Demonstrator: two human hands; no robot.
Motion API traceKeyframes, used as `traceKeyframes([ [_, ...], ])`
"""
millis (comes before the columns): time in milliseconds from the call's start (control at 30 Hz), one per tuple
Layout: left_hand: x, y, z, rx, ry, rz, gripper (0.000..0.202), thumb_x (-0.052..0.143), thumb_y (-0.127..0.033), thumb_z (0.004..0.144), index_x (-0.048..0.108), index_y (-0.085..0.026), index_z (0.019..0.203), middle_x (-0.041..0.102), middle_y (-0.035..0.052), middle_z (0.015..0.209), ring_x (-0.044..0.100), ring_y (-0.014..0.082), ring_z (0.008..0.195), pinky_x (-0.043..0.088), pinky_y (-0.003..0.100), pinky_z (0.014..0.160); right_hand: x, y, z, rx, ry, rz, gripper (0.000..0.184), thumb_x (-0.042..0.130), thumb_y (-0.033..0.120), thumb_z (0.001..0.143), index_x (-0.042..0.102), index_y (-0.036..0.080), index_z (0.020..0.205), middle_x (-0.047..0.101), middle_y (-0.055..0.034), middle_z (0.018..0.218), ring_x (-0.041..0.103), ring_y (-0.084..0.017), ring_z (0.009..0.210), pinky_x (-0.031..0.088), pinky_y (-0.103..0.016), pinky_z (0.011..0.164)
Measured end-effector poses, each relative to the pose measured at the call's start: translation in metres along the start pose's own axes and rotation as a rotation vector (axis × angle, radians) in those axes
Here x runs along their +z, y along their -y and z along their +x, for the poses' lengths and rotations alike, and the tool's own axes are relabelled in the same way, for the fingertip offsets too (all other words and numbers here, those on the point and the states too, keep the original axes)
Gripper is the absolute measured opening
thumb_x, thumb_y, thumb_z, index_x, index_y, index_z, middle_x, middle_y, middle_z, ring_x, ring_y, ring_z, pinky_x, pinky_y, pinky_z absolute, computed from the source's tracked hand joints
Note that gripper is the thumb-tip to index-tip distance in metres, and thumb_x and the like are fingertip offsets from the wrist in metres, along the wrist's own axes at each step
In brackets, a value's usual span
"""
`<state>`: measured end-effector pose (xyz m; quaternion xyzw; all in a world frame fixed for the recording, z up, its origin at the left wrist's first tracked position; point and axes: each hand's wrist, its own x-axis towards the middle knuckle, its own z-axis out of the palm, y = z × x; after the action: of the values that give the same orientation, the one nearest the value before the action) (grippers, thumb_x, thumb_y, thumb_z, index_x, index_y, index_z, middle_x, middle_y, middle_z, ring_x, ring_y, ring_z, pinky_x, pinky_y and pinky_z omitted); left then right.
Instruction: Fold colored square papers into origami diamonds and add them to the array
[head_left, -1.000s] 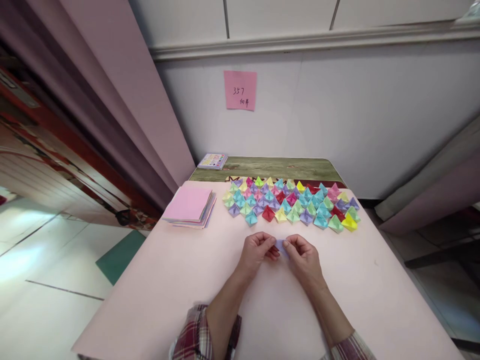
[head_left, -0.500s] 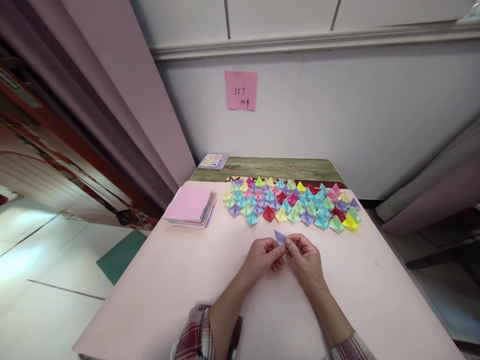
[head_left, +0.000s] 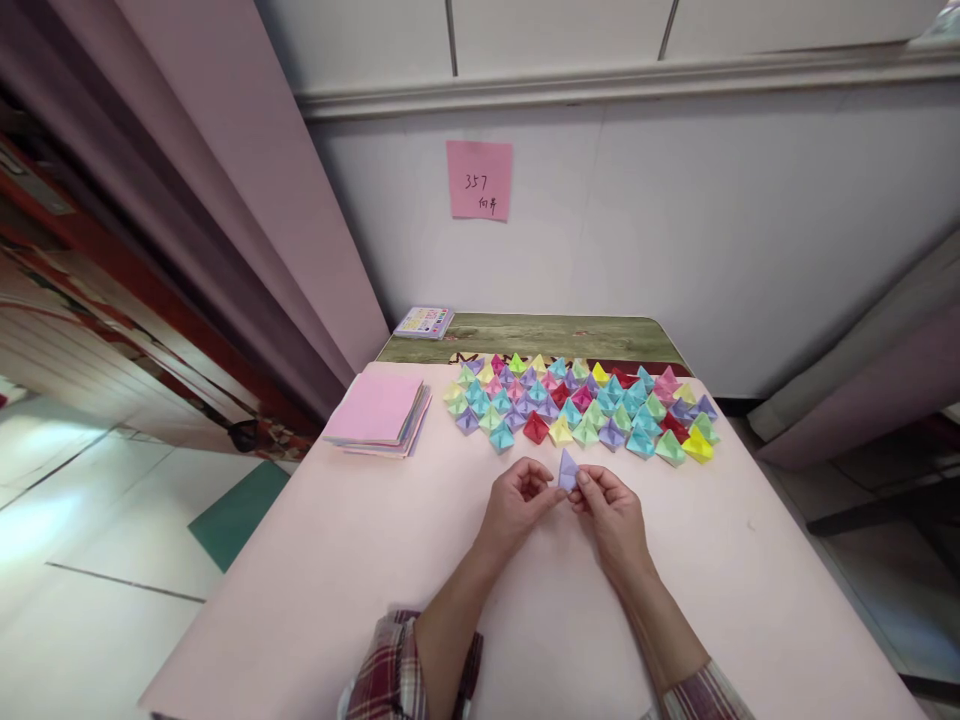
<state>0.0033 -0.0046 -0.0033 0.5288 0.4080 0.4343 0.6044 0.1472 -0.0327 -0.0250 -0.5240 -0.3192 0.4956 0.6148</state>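
My left hand and my right hand meet over the middle of the pink table. Both pinch a small folded purple paper piece, whose point sticks up between the fingertips. Just beyond the hands lie several rows of small folded paper shapes in many colours. A stack of square paper sheets, pink on top, sits to the left of those rows.
A paper pack lies on the green wooden surface behind the pink table. A pink note is stuck on the white wall. Pink curtains hang at left. Tiled floor shows on the left with a green mat.
The purple piece lay low between my fingers a second ago; now it is turned up so its point stands above them. Both hands shifted slightly away from me.
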Motion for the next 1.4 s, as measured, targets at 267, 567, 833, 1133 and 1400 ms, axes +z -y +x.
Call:
traceKeyframes([
  [267,-0.0046,0.0053,0.0022,0.013,-0.043,-0.089,0.024,0.076,-0.033,0.072,0.065,-0.014,0.082,0.058,-0.0006,0.071,0.048,0.0089,0.062,0.038,0.021,0.059,0.0016,0.0027,-0.002,-0.023,0.007,-0.078,0.034,0.073,0.047,0.076,0.071,0.017,0.091,0.068,-0.0029,0.07,0.061,-0.014,0.063,0.051,-0.025,0.061],
  [567,-0.0021,0.0001,0.0009,-0.04,-0.029,-0.098,0.028,0.078,-0.037,0.069,0.068,-0.014,0.081,0.057,-0.002,0.063,0.046,0.0076,0.054,0.035,0.02,0.053,0.001,0.0009,-0.0033,-0.085,0.009,-0.2,0.032,0.069,0.046,0.079,0.073,0.017,0.091,0.065,-0.002,0.066,0.058,-0.015,0.061,0.049,-0.026,0.059],
  [833,-0.0022,0.0005,0.0007,-0.106,-0.112,-0.07,0.03,0.076,-0.04,0.071,0.065,-0.016,0.086,0.049,-0.0076,0.047,0.037,0.0053,0.04,0.027,0.019,0.043,0.0025,0.0072,-0.0061,-0.104,-0.05,-0.251,0.032,0.068,0.048,0.079,0.072,0.017,0.088,0.061,0.0003,0.062,0.054,-0.014,0.059,0.046,-0.025,0.058],
  [1133,-0.0019,-0.0029,-0.0008,-0.033,-0.064,-0.059,0.029,0.076,-0.038,0.072,0.065,-0.015,0.084,0.053,-0.0053,0.052,0.041,0.0058,0.045,0.03,0.018,0.044,0.0041,0.0095,-0.0058,-0.082,-0.044,-0.212,0.036,0.07,0.05,0.076,0.072,0.016,0.089,0.06,-0.0004,0.061,0.053,-0.014,0.058,0.045,-0.026,0.056],
  [1400,-0.0022,-0.0013,-0.0001,-0.047,-0.064,-0.074,0.031,0.077,-0.039,0.071,0.063,-0.016,0.087,0.052,-0.0062,0.052,0.041,0.0056,0.043,0.031,0.018,0.044,0.0036,0.009,-0.0057,-0.091,-0.032,-0.228,0.036,0.068,0.05,0.077,0.072,0.017,0.089,0.06,-0.0009,0.062,0.054,-0.015,0.058,0.045,-0.026,0.056],
])
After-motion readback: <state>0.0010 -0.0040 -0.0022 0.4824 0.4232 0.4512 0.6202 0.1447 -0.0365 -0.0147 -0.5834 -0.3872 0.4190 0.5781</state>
